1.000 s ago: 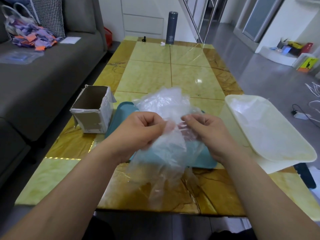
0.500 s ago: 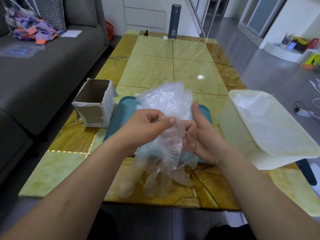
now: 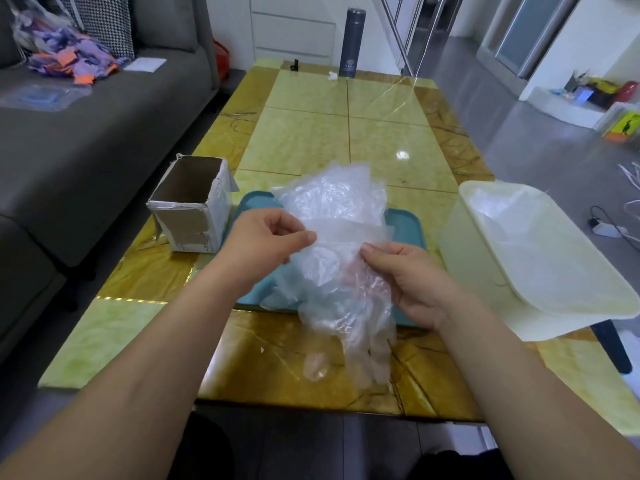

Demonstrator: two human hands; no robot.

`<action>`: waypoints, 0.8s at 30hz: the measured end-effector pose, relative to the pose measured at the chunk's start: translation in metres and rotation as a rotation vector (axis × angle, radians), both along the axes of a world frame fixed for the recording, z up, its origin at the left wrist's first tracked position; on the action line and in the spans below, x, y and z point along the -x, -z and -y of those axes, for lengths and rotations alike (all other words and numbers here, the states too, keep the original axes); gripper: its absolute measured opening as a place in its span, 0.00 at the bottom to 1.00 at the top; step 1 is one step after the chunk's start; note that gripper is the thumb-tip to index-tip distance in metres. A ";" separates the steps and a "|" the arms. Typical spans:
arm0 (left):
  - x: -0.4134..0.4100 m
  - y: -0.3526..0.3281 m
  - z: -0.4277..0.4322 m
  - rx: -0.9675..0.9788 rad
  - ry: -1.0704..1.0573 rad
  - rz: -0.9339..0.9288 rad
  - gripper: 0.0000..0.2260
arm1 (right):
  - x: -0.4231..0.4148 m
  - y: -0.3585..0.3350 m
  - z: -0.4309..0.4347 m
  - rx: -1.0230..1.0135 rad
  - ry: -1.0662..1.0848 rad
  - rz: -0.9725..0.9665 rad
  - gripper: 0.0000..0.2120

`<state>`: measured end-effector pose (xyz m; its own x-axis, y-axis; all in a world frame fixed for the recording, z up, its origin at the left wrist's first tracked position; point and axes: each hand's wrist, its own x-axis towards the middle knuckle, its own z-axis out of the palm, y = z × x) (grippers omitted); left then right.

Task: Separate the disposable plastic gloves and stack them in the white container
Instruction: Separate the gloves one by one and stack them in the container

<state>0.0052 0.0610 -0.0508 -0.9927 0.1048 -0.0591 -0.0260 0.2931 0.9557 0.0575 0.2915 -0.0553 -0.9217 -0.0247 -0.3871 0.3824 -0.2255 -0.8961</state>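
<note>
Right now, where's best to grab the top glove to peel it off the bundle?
Likely the flat cuff band, pinched from its left end, where the left hand holds it. It lies smooth and distinct across the bundle gripped by the right hand; the glove fingers hang crumpled below.

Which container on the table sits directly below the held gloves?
The teal tray, beneath the gloves; the cardboard box stands to its left and the white container to its right.

You get bright, even daylight; the glossy tabletop [image 3: 304,140] carries one small white glare spot and pale streaks toward the upper right; shadows are soft and faint; your wide lens bows the frame edges; the sofa [image 3: 86,140] at upper left looks smeared.
</note>
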 end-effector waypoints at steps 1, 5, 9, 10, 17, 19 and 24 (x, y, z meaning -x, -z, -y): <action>0.002 0.001 0.003 0.010 -0.049 0.004 0.09 | -0.001 -0.003 -0.001 0.036 0.010 0.005 0.07; 0.002 0.006 0.001 -0.121 -0.044 0.277 0.26 | -0.002 -0.010 -0.004 0.152 0.003 0.017 0.08; 0.000 0.007 -0.008 -0.324 0.192 0.469 0.41 | -0.001 -0.010 -0.007 0.213 -0.024 0.018 0.10; 0.000 0.007 -0.008 -0.398 0.233 0.475 0.44 | -0.001 -0.010 -0.008 0.204 -0.029 0.022 0.09; -0.005 0.007 -0.009 -0.409 0.380 0.424 0.32 | -0.003 -0.013 -0.014 0.165 0.005 0.059 0.10; -0.005 0.005 -0.009 -0.350 0.343 0.401 0.23 | -0.002 -0.014 -0.015 0.167 0.007 0.073 0.10; -0.008 0.000 -0.009 -0.395 0.227 0.358 0.11 | -0.004 -0.015 -0.016 0.050 -0.061 0.076 0.12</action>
